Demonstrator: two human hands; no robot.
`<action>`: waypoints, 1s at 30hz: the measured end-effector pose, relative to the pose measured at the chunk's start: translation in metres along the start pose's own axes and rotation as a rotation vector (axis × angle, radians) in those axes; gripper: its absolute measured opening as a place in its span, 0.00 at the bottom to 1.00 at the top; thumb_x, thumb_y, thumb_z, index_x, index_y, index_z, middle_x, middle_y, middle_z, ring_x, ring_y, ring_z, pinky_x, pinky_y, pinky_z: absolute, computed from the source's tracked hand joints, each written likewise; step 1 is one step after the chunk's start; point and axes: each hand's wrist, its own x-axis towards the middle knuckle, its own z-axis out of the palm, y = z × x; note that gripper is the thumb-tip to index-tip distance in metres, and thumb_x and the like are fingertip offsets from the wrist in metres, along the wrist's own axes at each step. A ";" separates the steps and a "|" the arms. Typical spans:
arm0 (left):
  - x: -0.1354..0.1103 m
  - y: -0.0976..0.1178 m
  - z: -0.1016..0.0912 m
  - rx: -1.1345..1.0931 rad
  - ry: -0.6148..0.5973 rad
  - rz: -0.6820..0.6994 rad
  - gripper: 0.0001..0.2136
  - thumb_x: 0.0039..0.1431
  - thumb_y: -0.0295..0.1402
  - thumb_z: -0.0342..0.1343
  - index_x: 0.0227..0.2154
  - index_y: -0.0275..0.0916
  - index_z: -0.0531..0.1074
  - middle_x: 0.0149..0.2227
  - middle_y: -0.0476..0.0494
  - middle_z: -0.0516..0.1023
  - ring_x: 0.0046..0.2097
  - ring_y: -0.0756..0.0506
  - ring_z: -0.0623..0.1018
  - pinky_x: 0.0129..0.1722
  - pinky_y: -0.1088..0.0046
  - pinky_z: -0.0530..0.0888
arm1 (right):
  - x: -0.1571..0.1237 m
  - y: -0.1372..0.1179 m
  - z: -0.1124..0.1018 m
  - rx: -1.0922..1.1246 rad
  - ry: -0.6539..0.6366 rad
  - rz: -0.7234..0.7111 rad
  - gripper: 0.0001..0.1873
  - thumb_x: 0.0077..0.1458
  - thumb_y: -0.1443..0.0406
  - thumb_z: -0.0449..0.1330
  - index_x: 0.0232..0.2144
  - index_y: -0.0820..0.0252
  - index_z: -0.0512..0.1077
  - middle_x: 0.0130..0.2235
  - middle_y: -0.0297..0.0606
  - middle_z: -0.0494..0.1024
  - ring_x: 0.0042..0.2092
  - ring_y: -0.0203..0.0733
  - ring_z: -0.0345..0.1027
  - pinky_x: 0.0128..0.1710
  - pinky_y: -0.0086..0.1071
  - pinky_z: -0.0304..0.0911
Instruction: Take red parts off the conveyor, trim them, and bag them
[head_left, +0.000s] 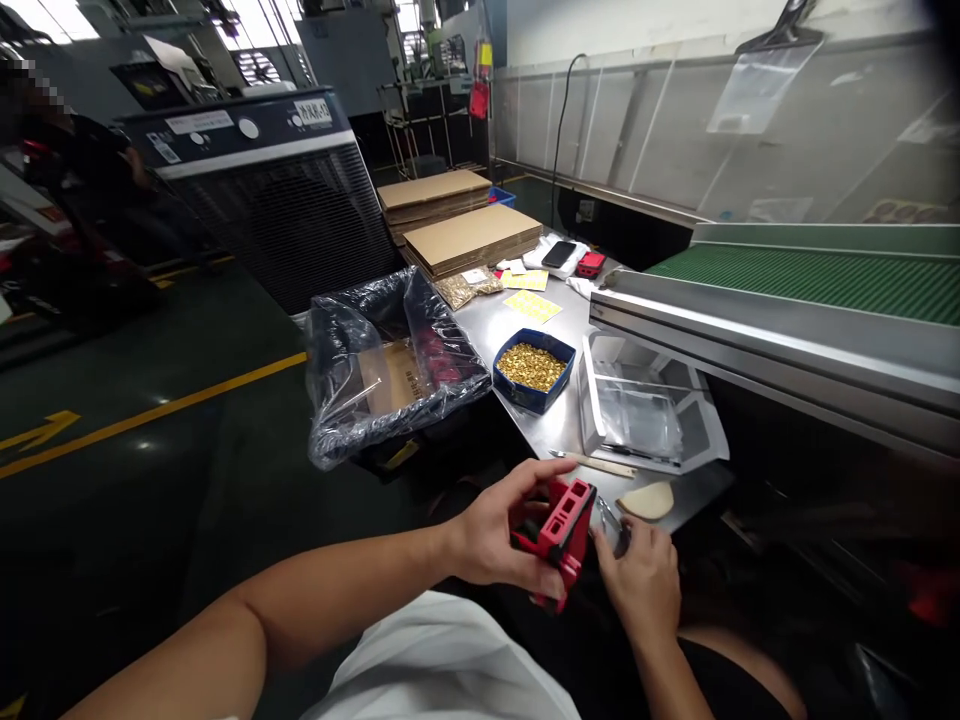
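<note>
Left hand [495,535] grips the red part [561,528] above the lap, off the desk [517,318]; right hand [643,585] closes on a small tool [611,520] at its side. Work appears mid-step; brass pieces [531,366] wait in their bin.

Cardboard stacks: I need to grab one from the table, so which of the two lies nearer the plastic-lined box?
The front cardboard stack, beside the bag of brass parts; the other stack lies farther back, by the blue crate.
</note>
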 end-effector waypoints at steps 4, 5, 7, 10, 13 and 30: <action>0.000 0.002 0.003 -0.332 0.046 -0.167 0.42 0.41 0.41 0.74 0.61 0.39 0.65 0.50 0.37 0.73 0.47 0.44 0.75 0.50 0.71 0.71 | -0.003 0.008 0.013 -0.077 0.037 -0.065 0.25 0.61 0.50 0.50 0.43 0.65 0.73 0.40 0.51 0.73 0.43 0.56 0.68 0.41 0.44 0.64; -0.001 0.002 0.004 -0.405 0.067 -0.193 0.42 0.41 0.43 0.74 0.60 0.37 0.66 0.50 0.37 0.74 0.47 0.44 0.75 0.50 0.71 0.72 | -0.002 0.007 0.011 -0.041 0.027 -0.051 0.25 0.61 0.50 0.50 0.43 0.65 0.73 0.40 0.50 0.74 0.42 0.55 0.68 0.41 0.43 0.64; -0.001 0.002 0.007 -0.497 0.091 -0.230 0.43 0.41 0.48 0.72 0.60 0.35 0.66 0.50 0.35 0.74 0.48 0.41 0.76 0.50 0.68 0.73 | 0.002 0.004 0.005 0.062 0.024 -0.004 0.24 0.59 0.48 0.52 0.43 0.62 0.72 0.40 0.48 0.75 0.41 0.52 0.70 0.38 0.42 0.64; -0.002 0.000 0.008 -0.509 0.062 -0.265 0.48 0.40 0.57 0.68 0.62 0.34 0.63 0.49 0.31 0.74 0.48 0.35 0.77 0.49 0.58 0.75 | 0.002 0.002 -0.004 0.107 0.095 0.007 0.24 0.58 0.47 0.54 0.44 0.59 0.72 0.41 0.44 0.76 0.42 0.51 0.71 0.39 0.41 0.65; -0.002 0.000 0.005 -0.455 0.074 -0.271 0.49 0.38 0.59 0.69 0.60 0.32 0.65 0.50 0.29 0.73 0.48 0.36 0.76 0.48 0.60 0.75 | -0.002 0.005 -0.006 0.031 0.059 -0.062 0.22 0.58 0.47 0.52 0.37 0.59 0.73 0.38 0.44 0.76 0.42 0.53 0.70 0.37 0.42 0.64; 0.006 0.018 0.001 0.154 -0.044 0.036 0.39 0.44 0.46 0.72 0.60 0.44 0.67 0.52 0.38 0.63 0.53 0.38 0.69 0.58 0.58 0.67 | -0.033 -0.119 -0.156 0.999 -0.043 -0.428 0.15 0.60 0.65 0.57 0.50 0.49 0.64 0.55 0.46 0.75 0.51 0.50 0.74 0.39 0.40 0.76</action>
